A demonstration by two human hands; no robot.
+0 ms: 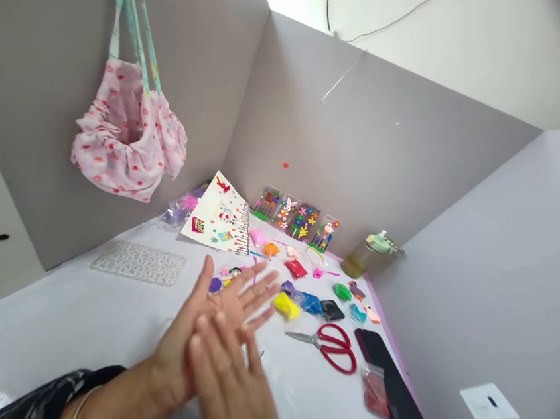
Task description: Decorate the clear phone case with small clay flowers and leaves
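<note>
My left hand [225, 305] is raised above the white table, palm up, with its fingers spread and a bangle on the wrist. Against its palm and heel lies my right hand [232, 374], palm down, its fingers stretched out. Whether something small is between the palms is hidden. Just beyond my left fingers are a yellow clay packet [287, 306], a blue packet [312, 302] and a black packet [331, 309]. Red-handled scissors [327, 346] lie to the right of my hands, blades partly open.
Decorated phone cases [304, 220] and a drawn sheet [218, 217] lean at the back. A lidded jar [365, 257] stands at the wall. A black phone [391, 381] and red packet [375, 393] lie at right, a textured white mat [138, 263] at left. A pink cloth bag [128, 152] hangs above.
</note>
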